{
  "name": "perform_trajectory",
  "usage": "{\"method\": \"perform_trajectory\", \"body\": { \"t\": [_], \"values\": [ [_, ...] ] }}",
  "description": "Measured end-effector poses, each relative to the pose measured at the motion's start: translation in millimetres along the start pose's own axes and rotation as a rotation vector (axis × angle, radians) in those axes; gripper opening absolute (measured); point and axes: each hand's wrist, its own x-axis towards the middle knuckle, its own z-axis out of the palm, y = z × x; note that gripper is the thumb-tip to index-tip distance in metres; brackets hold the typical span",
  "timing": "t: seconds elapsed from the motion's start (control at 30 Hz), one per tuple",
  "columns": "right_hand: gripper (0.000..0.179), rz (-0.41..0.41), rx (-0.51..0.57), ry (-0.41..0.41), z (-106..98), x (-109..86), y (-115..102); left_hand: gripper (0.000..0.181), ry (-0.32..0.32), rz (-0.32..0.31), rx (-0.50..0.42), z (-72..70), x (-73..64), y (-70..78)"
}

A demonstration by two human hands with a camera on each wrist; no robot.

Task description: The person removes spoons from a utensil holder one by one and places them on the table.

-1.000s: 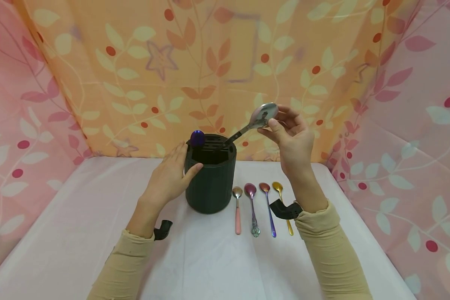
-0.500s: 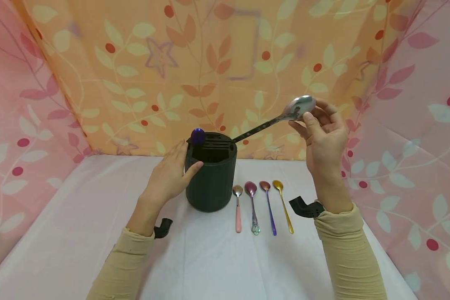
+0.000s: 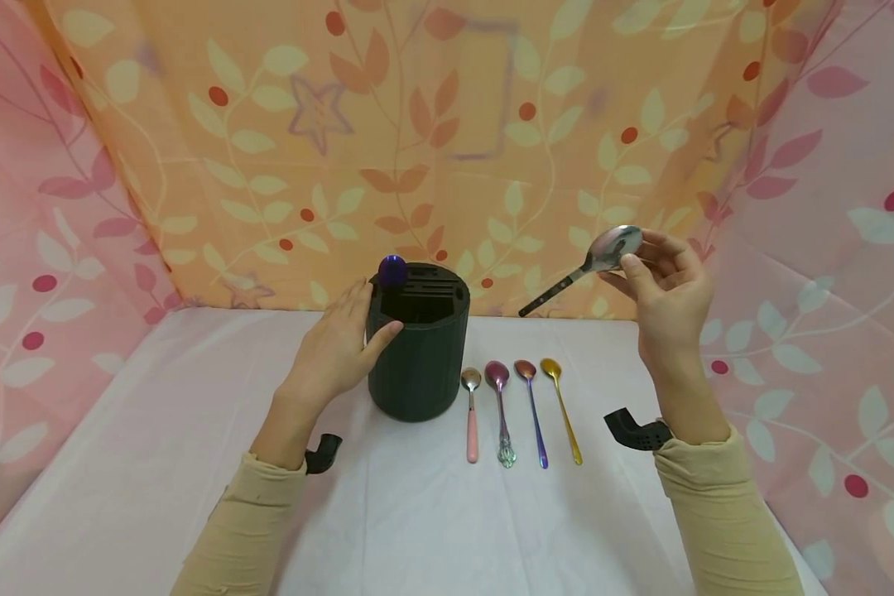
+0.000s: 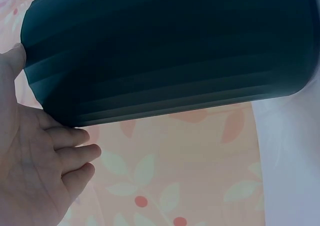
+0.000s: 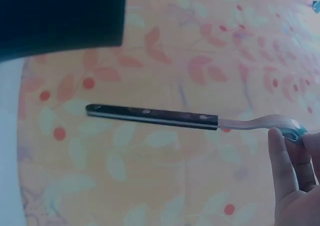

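In the head view my right hand (image 3: 674,290) pinches a silver spoon (image 3: 607,248) by its bowl, thumb on one side and fingertips on the other. The spoon's black riveted handle (image 5: 152,117) points left and down, in the air clear of the dark green utensil holder (image 3: 417,372). My left hand (image 3: 335,348) rests against that holder's left side at the rim, fingers extended and thumb at the front edge. A purple-blue spoon (image 3: 392,271) stands in the holder, its bowl showing above the rim and its handle hidden.
On the white cloth (image 3: 417,513), right of the holder, lie a pink-handled spoon (image 3: 473,422), a purple ornate spoon (image 3: 500,406), a copper-and-blue spoon (image 3: 534,414) and a gold spoon (image 3: 564,410) in a row. A patterned orange curtain (image 3: 268,165) hangs behind.
My right hand has drawn the silver spoon out of the holder and carried it right, first up, then slightly down. The left hand stays at the holder's rim.
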Motion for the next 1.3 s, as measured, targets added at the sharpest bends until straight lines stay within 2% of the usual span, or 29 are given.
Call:
{"method": "perform_trajectory", "body": {
  "t": [0.13, 0.37, 0.53, 0.63, 0.77, 0.93, 1.1, 1.3],
  "values": [
    [0.032, 0.037, -0.120, -0.033, -15, -2.8, 7, 0.090, 0.000, -0.003, -0.001, 0.2, 0.1, 0.3],
    [0.031, 0.160, -0.317, -0.066, -41, -7.6, 19, 0.090, -0.008, -0.015, 0.000, -0.5, -0.3, 0.5],
    [0.032, 0.244, -0.527, -0.122, -59, -10.5, 30, 0.090, 0.000, -0.010, -0.003, -0.4, -0.3, 0.6],
    [0.033, 0.289, -0.612, -0.156, -69, -12.2, 40, 0.090, 0.001, -0.008, -0.002, 0.1, -0.4, 0.4],
    [0.033, 0.345, -0.658, -0.170, -82, -12.2, 55, 0.090, 0.001, -0.009, 0.000, 0.4, -0.5, 0.2],
    [0.038, 0.466, -0.708, -0.226, -94, -9.4, 71, 0.090, 0.002, -0.012, 0.006, 0.2, -0.8, -0.2],
    [0.040, 0.556, -0.706, -0.276, -105, -6.5, 86, 0.090, -0.002, -0.008, 0.006, 0.2, -1.0, -0.5],
    [0.038, 0.642, -0.702, -0.276, -117, -2.7, 108, 0.089, 0.004, -0.005, -0.002, 0.2, -0.5, -0.3]
  ]
}}
